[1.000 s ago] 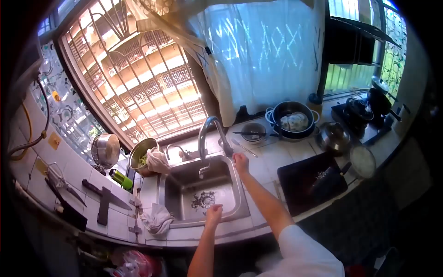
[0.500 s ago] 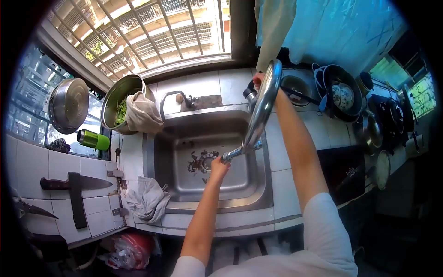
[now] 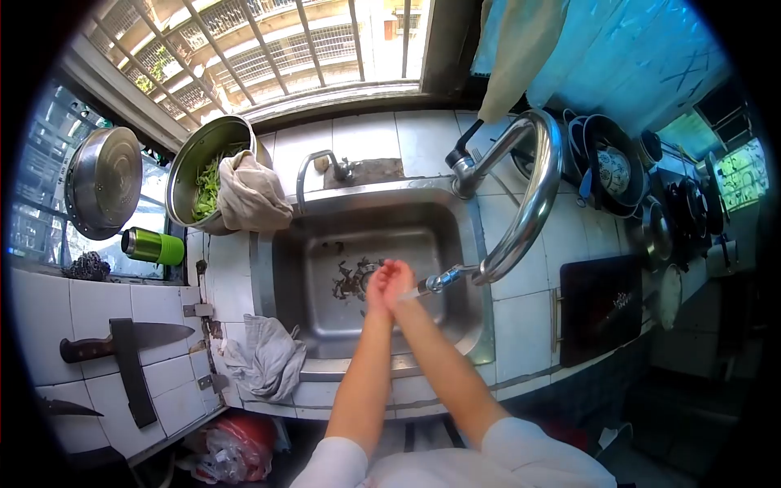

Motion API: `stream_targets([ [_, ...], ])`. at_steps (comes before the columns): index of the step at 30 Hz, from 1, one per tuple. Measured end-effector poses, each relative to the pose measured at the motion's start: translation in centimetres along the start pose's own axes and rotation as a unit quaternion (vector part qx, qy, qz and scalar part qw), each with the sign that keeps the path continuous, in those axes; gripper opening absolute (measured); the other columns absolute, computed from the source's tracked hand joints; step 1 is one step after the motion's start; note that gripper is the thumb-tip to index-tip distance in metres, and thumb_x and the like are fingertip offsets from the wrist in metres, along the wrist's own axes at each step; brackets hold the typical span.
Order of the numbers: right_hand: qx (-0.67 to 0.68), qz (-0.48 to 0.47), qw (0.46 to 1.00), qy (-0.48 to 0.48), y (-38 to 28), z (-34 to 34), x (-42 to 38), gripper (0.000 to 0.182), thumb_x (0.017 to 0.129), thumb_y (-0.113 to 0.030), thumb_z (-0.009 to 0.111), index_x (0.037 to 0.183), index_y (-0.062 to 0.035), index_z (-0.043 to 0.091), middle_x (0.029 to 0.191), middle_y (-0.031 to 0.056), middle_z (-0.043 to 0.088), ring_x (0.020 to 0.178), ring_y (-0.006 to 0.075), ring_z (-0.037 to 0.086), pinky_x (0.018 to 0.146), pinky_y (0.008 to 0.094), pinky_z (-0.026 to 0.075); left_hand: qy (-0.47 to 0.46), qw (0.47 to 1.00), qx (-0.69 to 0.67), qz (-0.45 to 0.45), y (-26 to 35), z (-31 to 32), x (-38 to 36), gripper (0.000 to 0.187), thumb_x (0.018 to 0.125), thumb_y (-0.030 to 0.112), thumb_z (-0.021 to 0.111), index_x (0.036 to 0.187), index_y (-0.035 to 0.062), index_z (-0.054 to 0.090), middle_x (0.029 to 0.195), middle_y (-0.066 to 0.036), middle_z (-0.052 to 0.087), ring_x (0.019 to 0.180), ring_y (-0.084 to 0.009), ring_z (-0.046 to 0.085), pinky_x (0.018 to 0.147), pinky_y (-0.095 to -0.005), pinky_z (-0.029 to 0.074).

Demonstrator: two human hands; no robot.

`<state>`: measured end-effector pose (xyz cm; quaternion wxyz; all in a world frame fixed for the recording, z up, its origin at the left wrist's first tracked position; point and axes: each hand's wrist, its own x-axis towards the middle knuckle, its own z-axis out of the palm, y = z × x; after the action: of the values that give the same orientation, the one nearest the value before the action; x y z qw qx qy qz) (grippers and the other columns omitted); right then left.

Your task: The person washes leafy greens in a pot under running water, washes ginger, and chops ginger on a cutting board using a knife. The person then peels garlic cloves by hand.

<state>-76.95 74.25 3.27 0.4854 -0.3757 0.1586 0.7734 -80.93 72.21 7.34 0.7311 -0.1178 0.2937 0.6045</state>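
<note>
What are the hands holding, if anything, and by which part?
Nothing that shows: the left hand and right hand are together over the sink, by the faucet outlet. Whether something small lies between the palms cannot be told.

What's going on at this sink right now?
Someone's bare left hand and bare right hand are close together over a rectangular stainless steel sink, near the end of a curved silver metal tap. Small dark scraps lie on the sink's floor. A crumpled pale grey cloth lies at its near left corner.
</note>
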Motion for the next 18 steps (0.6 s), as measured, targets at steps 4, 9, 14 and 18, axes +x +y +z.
stream_targets([
  [4,-0.346,-0.296,0.889,-0.051,3.2,4.9,-2.9,0.025,0.088,-0.025,0.043,0.071,-0.0097,0.051,0.055,0.0005,0.048,0.046,0.0092,0.046,0.038,0.0221,0.035,-0.003,1.000,0.012,-0.022,2.4,-1.4,-1.8,0.026,0.086,0.032,0.039,0.084,0.0109,0.054,0.080,-0.004,0.058,0.075,-0.0220,0.057,0.068,-0.0324,0.048],
  [9,-0.813,-0.340,0.470,-0.043,4.0,1.5,1.5,0.027,0.074,-0.020,0.057,0.097,-0.0063,0.058,0.093,0.0177,0.056,0.089,0.0356,0.052,0.073,0.0408,0.044,0.298,0.942,0.135,-0.076,7.0,-7.3,-2.2,0.020,0.081,0.025,0.045,0.088,0.0093,0.055,0.079,-0.004,0.056,0.072,-0.0226,0.055,0.066,-0.0388,0.046],
  [14,-0.837,-0.464,0.155,-0.246,8.1,1.4,1.6,0.049,0.071,-0.036,0.059,0.111,-0.0096,0.051,0.114,0.0162,0.047,0.114,0.0346,0.040,0.091,0.0579,0.030,0.415,0.869,0.268,-0.027,11.3,-11.3,-2.9,0.033,0.077,0.028,0.049,0.106,0.0122,0.051,0.102,-0.010,0.046,0.086,-0.0335,0.047,0.075,-0.0539,0.038],
  [18,-0.807,-0.460,0.079,-0.362,9.0,0.4,4.2,0.052,0.072,-0.042,0.056,0.113,-0.0107,0.049,0.115,0.0167,0.045,0.115,0.0343,0.040,0.092,0.0625,0.026,0.419,0.861,0.289,0.013,11.7,-15.6,-0.9,0.038,0.077,0.030,0.049,0.112,0.0142,0.049,0.101,-0.011,0.043,0.085,-0.0323,0.043,0.075,-0.0562,0.035],
])
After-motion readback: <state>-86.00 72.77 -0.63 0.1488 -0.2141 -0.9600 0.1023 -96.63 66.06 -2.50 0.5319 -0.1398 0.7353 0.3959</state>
